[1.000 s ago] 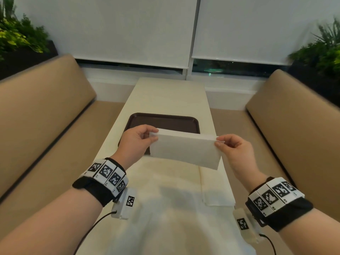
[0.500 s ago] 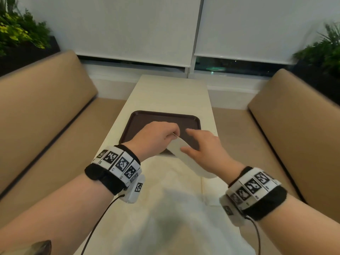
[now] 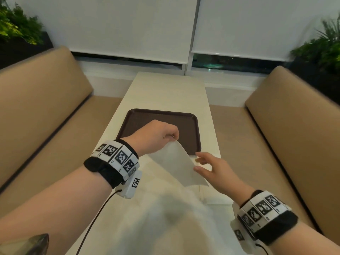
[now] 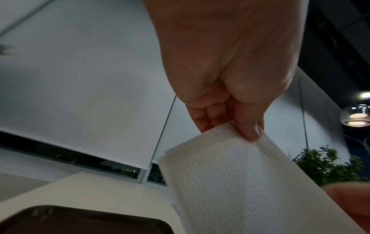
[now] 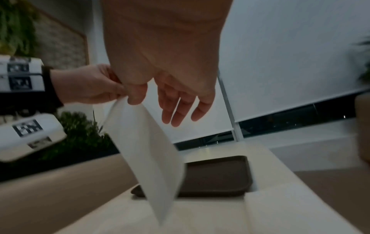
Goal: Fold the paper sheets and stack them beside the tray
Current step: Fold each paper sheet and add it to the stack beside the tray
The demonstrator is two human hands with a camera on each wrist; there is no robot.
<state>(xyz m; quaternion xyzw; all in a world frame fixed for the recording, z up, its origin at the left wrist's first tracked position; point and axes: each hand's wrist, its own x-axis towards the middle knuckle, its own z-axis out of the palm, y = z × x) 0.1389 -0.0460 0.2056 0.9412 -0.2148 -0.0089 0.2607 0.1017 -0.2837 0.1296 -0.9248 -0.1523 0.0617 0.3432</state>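
A folded white paper sheet (image 3: 179, 165) hangs slanting down over the near edge of the brown tray (image 3: 147, 116). My left hand (image 3: 173, 137) pinches its top corner between thumb and fingers, as the left wrist view shows (image 4: 247, 130) on the sheet (image 4: 240, 182). My right hand (image 3: 198, 161) is at the sheet's right edge with fingers spread and relaxed, the thumb at the paper's side. In the right wrist view the sheet (image 5: 146, 150) dangles in front of the tray (image 5: 218, 174), below my right hand (image 5: 158, 110). More folded paper (image 3: 215, 198) lies flat on the table.
The narrow cream table (image 3: 171, 89) runs away toward a window with blinds. Tan benches (image 3: 36, 107) flank it on both sides, and plants (image 3: 320, 50) stand at the back corners. White fabric (image 3: 165, 223) fills the bottom middle of the head view.
A second ago both hands held the sheet stretched by its ends. They came together over the tray; now the right hand has let go and drawn back right, and the sheet hangs from the left.
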